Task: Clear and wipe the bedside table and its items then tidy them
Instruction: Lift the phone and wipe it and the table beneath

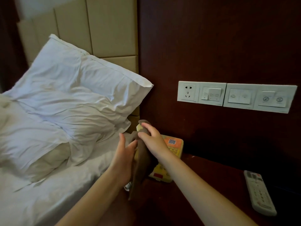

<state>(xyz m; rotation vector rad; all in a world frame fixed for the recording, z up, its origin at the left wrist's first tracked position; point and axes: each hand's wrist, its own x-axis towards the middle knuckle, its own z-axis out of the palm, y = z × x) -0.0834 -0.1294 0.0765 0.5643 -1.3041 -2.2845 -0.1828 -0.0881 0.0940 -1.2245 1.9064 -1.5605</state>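
Note:
A brown cloth (141, 162) hangs over a yellow item (139, 128) held upright between my hands, above the left edge of the dark wooden bedside table (203, 185). My right hand (151, 137) grips the cloth against the item's top. My left hand (125, 154) is open, its palm against the cloth-covered side. A yellow and orange box (174, 147) stands on the table just behind my right wrist. A white remote control (259, 193) lies on the table's right side.
The bed (40, 193) with white sheets and rumpled pillows (78, 88) lies close on the left. A dark wooden wall panel behind the table carries a white row of sockets and switches (236, 97). A padded beige headboard (97, 26) stands behind the pillows.

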